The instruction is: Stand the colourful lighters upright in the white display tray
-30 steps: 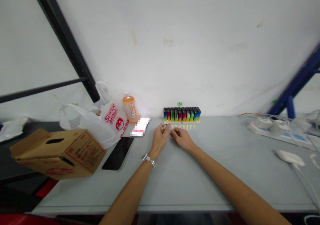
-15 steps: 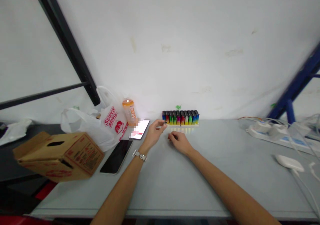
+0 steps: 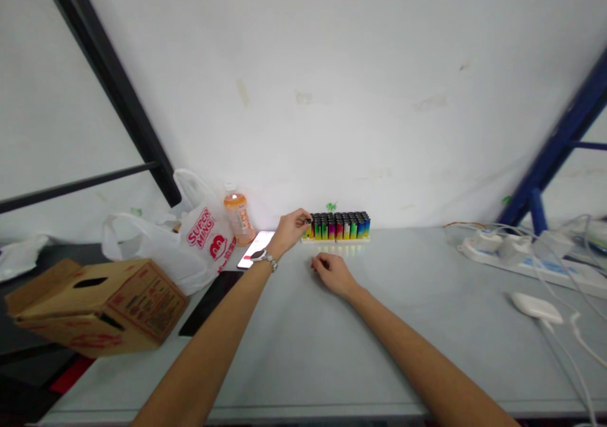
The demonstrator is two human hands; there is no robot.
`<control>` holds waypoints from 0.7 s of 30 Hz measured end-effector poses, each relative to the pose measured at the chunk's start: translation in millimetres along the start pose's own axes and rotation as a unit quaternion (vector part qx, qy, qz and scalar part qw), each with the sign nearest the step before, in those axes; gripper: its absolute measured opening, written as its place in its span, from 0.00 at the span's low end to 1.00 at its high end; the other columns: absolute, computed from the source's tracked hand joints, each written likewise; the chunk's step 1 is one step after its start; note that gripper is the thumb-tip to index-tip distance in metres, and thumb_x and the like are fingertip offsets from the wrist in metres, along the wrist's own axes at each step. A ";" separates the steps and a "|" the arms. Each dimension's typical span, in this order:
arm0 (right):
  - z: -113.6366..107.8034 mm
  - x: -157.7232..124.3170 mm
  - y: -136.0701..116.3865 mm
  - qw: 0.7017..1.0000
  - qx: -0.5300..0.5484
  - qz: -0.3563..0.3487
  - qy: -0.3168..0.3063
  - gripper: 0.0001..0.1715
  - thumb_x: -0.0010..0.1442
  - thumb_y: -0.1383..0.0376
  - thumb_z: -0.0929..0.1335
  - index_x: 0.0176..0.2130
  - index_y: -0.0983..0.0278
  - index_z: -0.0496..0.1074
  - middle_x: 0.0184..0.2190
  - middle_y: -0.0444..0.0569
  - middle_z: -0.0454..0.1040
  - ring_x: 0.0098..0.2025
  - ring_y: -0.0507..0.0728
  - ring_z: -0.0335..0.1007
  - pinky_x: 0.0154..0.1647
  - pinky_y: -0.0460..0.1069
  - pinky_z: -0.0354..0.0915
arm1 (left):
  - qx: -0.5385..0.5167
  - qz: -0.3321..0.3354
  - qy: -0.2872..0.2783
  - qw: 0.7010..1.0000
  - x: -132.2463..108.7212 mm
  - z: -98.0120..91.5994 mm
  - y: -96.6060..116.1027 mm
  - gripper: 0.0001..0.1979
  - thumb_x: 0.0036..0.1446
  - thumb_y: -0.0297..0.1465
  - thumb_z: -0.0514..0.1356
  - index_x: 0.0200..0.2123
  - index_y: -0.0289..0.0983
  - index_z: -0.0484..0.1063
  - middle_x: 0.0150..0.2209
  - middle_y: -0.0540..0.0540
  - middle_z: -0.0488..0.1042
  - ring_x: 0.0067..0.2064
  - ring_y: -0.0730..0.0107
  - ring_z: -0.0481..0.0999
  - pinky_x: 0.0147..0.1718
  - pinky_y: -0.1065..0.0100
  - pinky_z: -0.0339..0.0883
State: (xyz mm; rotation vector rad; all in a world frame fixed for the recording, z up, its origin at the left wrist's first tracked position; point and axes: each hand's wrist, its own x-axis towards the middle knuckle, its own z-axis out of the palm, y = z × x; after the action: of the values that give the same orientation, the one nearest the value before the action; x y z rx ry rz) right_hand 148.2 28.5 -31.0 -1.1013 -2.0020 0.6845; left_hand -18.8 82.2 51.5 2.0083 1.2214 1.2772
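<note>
Against the wall, several lighters (image 3: 339, 227) with black tops and rainbow-coloured bodies stand upright in packed rows on a pale, low tray (image 3: 353, 241). My left hand (image 3: 290, 232), with a metal-banded watch on its wrist, reaches the left end of the rows. Its fingertips pinch the dark top of a lighter (image 3: 308, 222); the hand hides part of that end. In front of the tray, my right hand (image 3: 336, 274) rests on the table with its fingers loosely curled. Nothing shows in it, and it is apart from the lighters.
At left are a cardboard box (image 3: 99, 307), a white plastic bag (image 3: 190, 250), an orange drink bottle (image 3: 239, 215), a dark phone (image 3: 208, 303) and a lit phone (image 3: 256, 250). A power strip (image 3: 569, 269) and a white charger (image 3: 535, 307) with cables lie at right.
My left hand has moved forward and up from in front of the tray to its left end, with the lighter in its fingers. My right hand stays curled on the table. The view has shifted slightly.
</note>
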 end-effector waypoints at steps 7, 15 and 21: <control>-0.1 0.5 0.6 1.000 -0.005 -0.002 -0.003 0.18 0.65 0.62 0.62 0.29 0.65 0.74 0.26 0.46 0.75 0.28 0.52 0.66 0.32 0.45 0.56 | -0.018 -0.031 -0.017 0.999 1.0 7.9 -12.5 0.08 0.46 0.27 0.64 0.33 0.36 0.74 0.35 0.47 0.79 0.39 0.64 0.80 0.47 0.59 0.72; -0.1 0.5 0.8 1.000 -0.007 -0.012 -0.002 0.17 0.65 0.62 0.62 0.29 0.65 0.74 0.25 0.46 0.75 0.29 0.52 0.67 0.32 0.46 0.56 | 0.004 -0.043 -0.029 0.999 3.2 8.2 -23.7 0.08 0.46 0.28 0.63 0.33 0.36 0.76 0.36 0.46 0.78 0.39 0.63 0.79 0.46 0.58 0.72; -1.3 0.1 -0.5 1.000 -0.007 -0.009 -0.005 0.17 0.65 0.62 0.62 0.29 0.65 0.75 0.26 0.47 0.76 0.29 0.53 0.67 0.32 0.46 0.56 | -0.003 -0.041 -0.010 0.999 2.9 11.8 -23.7 0.07 0.47 0.30 0.64 0.33 0.37 0.77 0.35 0.46 0.79 0.39 0.65 0.78 0.48 0.58 0.71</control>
State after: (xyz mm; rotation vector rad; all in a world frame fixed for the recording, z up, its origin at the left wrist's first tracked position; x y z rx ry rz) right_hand 149.0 28.5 -29.8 -1.0877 -2.0264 0.6684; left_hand -18.2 97.5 29.7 1.9405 1.2750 1.2175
